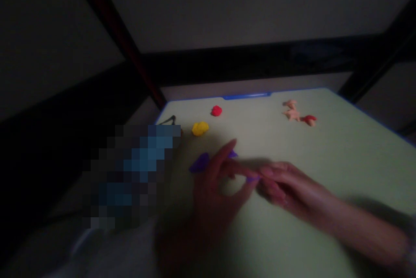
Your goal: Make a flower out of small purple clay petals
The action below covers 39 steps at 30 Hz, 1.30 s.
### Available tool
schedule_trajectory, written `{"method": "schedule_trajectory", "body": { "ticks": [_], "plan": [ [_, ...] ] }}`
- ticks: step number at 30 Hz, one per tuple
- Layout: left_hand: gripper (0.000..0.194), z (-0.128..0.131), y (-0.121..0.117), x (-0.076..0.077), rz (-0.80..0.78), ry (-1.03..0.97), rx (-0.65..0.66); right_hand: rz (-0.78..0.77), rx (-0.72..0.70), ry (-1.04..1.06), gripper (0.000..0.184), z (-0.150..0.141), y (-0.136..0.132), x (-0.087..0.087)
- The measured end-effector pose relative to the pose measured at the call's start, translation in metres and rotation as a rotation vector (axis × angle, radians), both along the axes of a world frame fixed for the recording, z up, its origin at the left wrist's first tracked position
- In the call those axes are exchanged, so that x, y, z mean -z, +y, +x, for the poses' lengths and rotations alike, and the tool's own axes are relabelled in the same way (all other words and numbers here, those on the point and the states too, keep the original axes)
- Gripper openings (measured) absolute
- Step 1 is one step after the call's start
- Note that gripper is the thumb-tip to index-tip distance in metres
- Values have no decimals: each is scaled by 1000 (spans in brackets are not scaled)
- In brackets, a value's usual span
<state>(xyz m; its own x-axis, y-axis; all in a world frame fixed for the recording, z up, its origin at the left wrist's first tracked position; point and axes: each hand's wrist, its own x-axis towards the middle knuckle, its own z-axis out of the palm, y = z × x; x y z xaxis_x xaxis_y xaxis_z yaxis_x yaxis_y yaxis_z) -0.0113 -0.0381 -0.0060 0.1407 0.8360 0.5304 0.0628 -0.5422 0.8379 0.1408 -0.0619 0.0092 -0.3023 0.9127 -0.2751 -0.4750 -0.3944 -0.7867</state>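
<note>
My left hand pinches a small piece of purple modelling clay between thumb and index finger, with its other fingers raised. My right hand meets it from the right. Its fingers are closed together at the end of that same piece, and whatever lies inside them is hidden. A larger purple clay lump rests on the table just behind my left hand. Another bit of purple clay shows partly past the raised fingers.
On the pale table sit a yellow clay lump and a red clay ball. Several peach and red clay shapes, one a star, lie at the back right. A blurred-out bluish area covers the left side.
</note>
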Motion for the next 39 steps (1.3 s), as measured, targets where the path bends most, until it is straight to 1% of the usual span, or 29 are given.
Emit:
{"method": "schedule_trajectory", "body": {
  "ticks": [2,3,6,10,15,19,24,26,28,31,34,37,39],
  "plan": [
    [67,-1,1,1,6,-6,17,-7,7,-20,16,0,-1,0],
    [68,-2,2,2,11,-6,34,-14,14,-30,14,0,-2,0],
    [70,-2,1,3,34,16,65,-44,43,-66,18,-1,-4,0],
    [68,-1,-1,4,54,43,77,-71,64,-82,18,-3,-5,0],
    [67,1,-4,3,80,74,89,-60,100,-113,17,-5,-4,1],
    [69,1,-6,3,60,86,87,-33,116,-168,15,-6,-4,1],
    [68,1,-7,2,19,68,87,-24,106,-170,14,-6,-5,0],
    [67,0,-6,2,-9,46,75,-33,80,-163,15,-5,-5,0],
    [67,-1,-4,2,-38,33,36,-28,44,-131,19,-3,-4,1],
    [66,-1,-3,2,-70,22,-13,13,20,-43,16,0,-2,3],
    [64,-1,-3,0,-90,0,8,4,45,33,32,1,0,3],
    [63,0,-2,-3,-100,-39,14,-25,58,47,33,1,1,2],
    [62,0,-1,-4,-111,-59,7,-8,54,25,34,0,0,1]
  ]
}}
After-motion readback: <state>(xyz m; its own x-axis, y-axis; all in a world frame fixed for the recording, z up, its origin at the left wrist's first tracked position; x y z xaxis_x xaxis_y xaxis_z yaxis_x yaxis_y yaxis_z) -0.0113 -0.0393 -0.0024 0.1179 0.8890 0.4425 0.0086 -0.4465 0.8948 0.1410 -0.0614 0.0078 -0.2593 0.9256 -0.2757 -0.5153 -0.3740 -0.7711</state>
